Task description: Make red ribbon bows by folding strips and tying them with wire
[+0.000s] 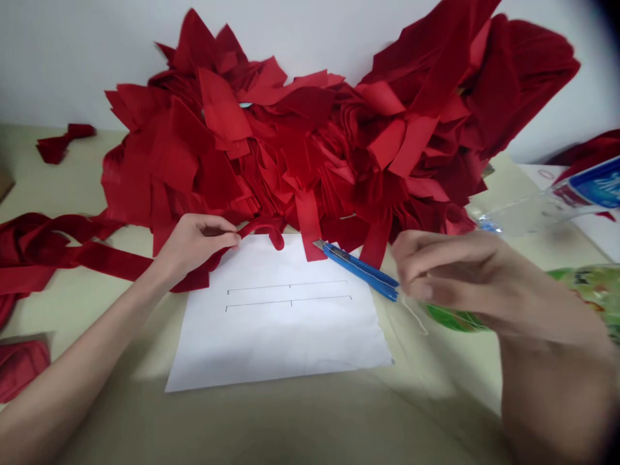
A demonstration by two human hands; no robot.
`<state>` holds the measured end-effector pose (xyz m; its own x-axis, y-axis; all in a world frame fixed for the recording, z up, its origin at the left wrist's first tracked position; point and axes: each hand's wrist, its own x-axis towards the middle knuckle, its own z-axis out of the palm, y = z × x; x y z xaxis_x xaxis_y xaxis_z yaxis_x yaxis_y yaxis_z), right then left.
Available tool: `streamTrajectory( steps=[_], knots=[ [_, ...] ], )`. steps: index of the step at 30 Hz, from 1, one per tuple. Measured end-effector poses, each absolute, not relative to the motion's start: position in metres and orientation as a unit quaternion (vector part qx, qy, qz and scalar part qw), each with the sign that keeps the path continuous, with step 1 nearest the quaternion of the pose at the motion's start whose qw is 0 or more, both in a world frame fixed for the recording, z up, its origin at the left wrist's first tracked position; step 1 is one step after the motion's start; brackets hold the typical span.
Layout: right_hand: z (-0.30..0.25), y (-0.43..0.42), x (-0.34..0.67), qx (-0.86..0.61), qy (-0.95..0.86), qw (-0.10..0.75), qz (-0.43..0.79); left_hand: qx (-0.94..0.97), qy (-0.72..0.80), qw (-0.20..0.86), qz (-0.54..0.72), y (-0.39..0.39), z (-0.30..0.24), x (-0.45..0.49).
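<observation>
My left hand (196,242) has thumb and forefinger pinched on the end of a red ribbon (264,226), at the upper left edge of a white sheet of paper (271,349). Two thin ruled lines with tick marks run across this sheet. My right hand (455,278) is raised at the right, fingers closed together, with a thin pale thread (415,315) hanging from them. A blue utility knife (361,268) lies over the sheet's upper right corner, its blade tip towards the ribbons and its rear end close to my right fingertips.
A big heap of red ribbon pieces (290,142) stands against the wall. More ribbon (87,248) trails at the left, beside a folded red piece (24,368). On the right are a clear plastic bottle (557,200) and a green printed packet (586,290).
</observation>
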<state>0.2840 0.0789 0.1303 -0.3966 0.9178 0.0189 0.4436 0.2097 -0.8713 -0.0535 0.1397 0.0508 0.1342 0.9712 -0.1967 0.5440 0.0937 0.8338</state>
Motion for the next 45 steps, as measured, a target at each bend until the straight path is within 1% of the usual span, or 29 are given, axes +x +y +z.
streamTrajectory(
  steps=[1,3,5,8,11,14,16,18,20,24,27,29,33,36,41,45],
  knots=[
    [0.13,0.078,0.275,-0.448,-0.715,0.27,0.464,0.617,0.606,0.428,0.263,0.139,0.051,-0.053],
    [0.129,0.077,0.259,-0.431,-0.702,0.256,0.506,0.584,0.595,0.469,0.29,0.138,0.052,-0.051],
    [0.123,0.076,0.246,-0.44,-0.695,0.259,0.507,0.536,0.54,0.563,0.322,0.135,0.053,-0.046],
    [0.108,0.077,0.232,-0.459,-0.69,0.254,0.499,0.465,0.381,0.725,0.335,0.125,0.053,-0.034],
    [0.092,0.078,0.22,-0.466,-0.686,0.261,0.494,0.413,0.301,0.814,0.277,0.107,0.048,-0.017],
    [0.081,0.079,0.213,-0.469,-0.698,0.259,0.475,0.363,0.251,0.873,0.209,0.092,0.043,-0.003],
    [0.077,0.079,0.212,-0.47,-0.704,0.25,0.47,0.336,0.219,0.896,0.191,0.087,0.039,0.001],
    [0.073,0.08,0.213,-0.465,-0.695,0.243,0.491,0.314,0.209,0.904,0.201,0.085,0.036,0.003],
    [0.067,0.082,0.213,-0.46,-0.653,0.247,0.549,0.285,0.228,0.903,0.225,0.085,0.034,0.003],
    [0.054,0.081,0.208,-0.431,-0.488,0.285,0.704,0.209,0.306,0.889,0.271,0.086,0.033,0.004],
    [0.052,0.076,0.201,-0.398,-0.409,0.279,0.772,0.169,0.346,0.874,0.295,0.087,0.033,0.004],
    [0.056,0.072,0.199,-0.417,-0.428,0.265,0.757,0.148,0.364,0.866,0.31,0.089,0.032,0.004],
    [0.066,0.069,0.2,-0.489,-0.541,0.252,0.636,0.131,0.379,0.849,0.345,0.093,0.032,0.002],
    [0.067,0.07,0.204,-0.504,-0.593,0.243,0.579,0.148,0.381,0.838,0.361,0.097,0.034,0.0],
    [0.061,0.077,0.213,-0.488,-0.642,0.155,0.571,0.156,0.395,0.815,0.395,0.104,0.04,-0.005],
    [0.057,0.085,0.221,-0.468,-0.667,0.114,0.568,0.159,0.403,0.81,0.395,0.106,0.039,-0.008]
  ],
)
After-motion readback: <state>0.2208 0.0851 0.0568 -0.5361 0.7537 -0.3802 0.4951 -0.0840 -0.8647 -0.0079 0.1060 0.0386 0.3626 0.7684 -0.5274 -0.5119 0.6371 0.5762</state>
